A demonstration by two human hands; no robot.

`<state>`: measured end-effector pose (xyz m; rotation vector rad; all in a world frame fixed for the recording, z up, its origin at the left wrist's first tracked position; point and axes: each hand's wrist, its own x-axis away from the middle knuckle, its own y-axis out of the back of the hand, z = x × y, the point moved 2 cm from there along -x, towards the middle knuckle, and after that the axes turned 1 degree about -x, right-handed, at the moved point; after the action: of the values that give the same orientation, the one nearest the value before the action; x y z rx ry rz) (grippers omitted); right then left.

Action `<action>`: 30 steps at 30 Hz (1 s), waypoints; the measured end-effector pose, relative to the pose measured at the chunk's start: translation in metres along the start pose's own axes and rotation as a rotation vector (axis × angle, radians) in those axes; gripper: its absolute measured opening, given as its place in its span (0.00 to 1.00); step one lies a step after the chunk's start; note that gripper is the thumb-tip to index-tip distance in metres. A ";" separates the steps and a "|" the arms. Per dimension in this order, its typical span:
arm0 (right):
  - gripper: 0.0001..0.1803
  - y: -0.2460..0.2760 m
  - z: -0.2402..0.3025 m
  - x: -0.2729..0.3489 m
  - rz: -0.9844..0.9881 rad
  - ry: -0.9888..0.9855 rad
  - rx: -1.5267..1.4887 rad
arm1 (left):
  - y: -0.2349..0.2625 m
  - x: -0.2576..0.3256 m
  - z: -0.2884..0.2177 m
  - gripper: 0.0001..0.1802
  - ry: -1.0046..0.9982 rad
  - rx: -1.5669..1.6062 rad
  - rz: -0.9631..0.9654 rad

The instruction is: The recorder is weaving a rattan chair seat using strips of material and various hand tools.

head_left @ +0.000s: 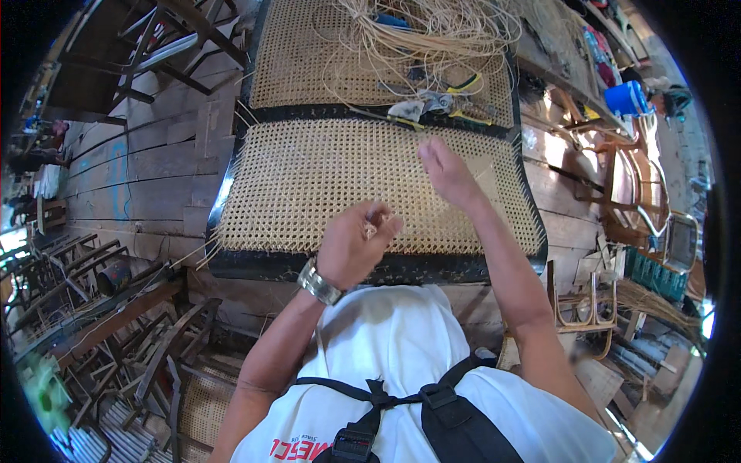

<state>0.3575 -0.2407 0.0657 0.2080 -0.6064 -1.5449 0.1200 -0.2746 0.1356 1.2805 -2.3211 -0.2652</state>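
Observation:
A woven cane panel (301,181) set in a black frame (324,266) lies in front of me. Over its near edge my left hand (351,243) is curled, with a small pale bit showing at the fingers that I cannot make out. My right hand (450,176) is closed above the panel's middle, farther away, and whatever it may hold is hidden. Just beyond it, on the frame's crossbar, lie a slim tool with a yellowish handle (405,122), a cutting tool (436,102) and pliers with yellow-and-black handles (472,117). Loose cane ends (210,251) stick out at the panel's left.
A tangled coil of cane strands (432,38) covers part of the far cane panel (285,62). Wooden chair frames (166,339) are stacked at left, and another chair (637,185) stands right. A blue bucket (627,99) is at the far right, above the plank floor (116,177).

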 end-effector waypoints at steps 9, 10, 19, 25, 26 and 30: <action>0.09 -0.022 0.068 0.099 -0.181 0.107 0.351 | -0.026 -0.052 0.011 0.15 0.110 0.596 0.119; 0.09 -0.022 0.069 0.103 -0.160 0.027 0.455 | -0.027 -0.053 0.010 0.14 0.116 0.597 0.121; 0.11 0.014 0.038 0.206 -0.285 -0.341 0.077 | 0.037 -0.112 0.056 0.12 0.191 0.720 0.079; 0.07 -0.007 0.041 0.238 -0.234 -0.520 -0.342 | 0.078 -0.131 0.094 0.10 0.198 0.706 0.003; 0.07 -0.010 0.041 0.239 -0.249 -0.533 -0.330 | 0.082 -0.132 0.100 0.10 0.195 0.704 -0.005; 0.06 -0.004 0.042 0.250 -0.247 -0.457 -0.183 | 0.104 -0.122 0.111 0.11 0.237 0.694 -0.063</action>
<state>0.3122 -0.4724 0.1576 -0.2253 -0.8112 -1.8943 0.0431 -0.1221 0.0414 1.5835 -2.2343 0.6977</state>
